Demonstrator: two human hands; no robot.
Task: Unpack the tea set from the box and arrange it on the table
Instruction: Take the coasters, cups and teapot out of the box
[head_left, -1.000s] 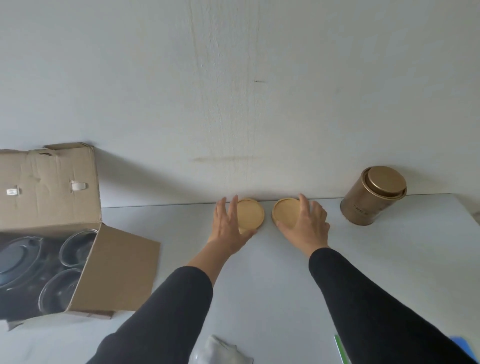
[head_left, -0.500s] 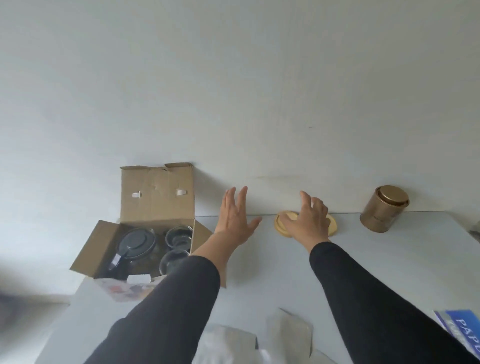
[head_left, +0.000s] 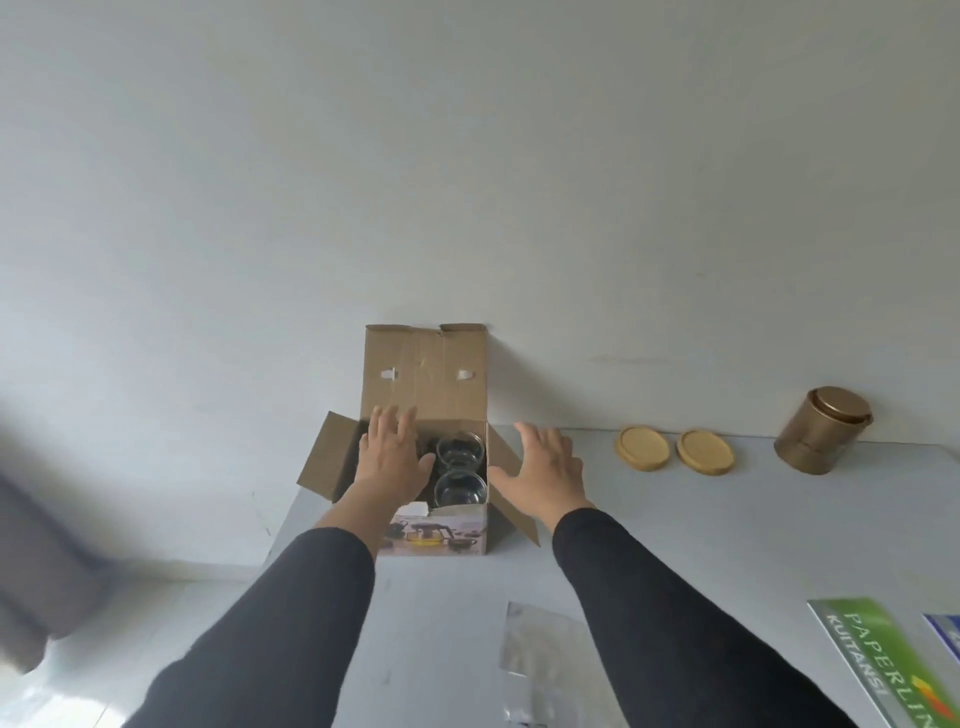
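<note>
An open cardboard box (head_left: 423, 374) stands at the table's back left, flaps spread. Inside it are two clear glass cups (head_left: 460, 470) on the right and something dark on the left, mostly hidden. My left hand (head_left: 392, 457) hovers over the box's left half, fingers straight and spread, holding nothing. My right hand (head_left: 545, 467) is just to the right of the box above its right flap, also spread and empty. Two round wooden coasters (head_left: 674, 449) lie side by side against the wall, to the right of my hands.
A gold tea tin (head_left: 821, 436) stands at the back right by the wall. A clear plastic wrapper (head_left: 550, 665) lies near the front. Green and blue booklets (head_left: 893, 660) sit at the front right. The white table's left edge (head_left: 275, 535) runs just beside the box.
Both hands left the wooden coasters and moved left to the box. The view swung left, so the box now sits in the middle.
</note>
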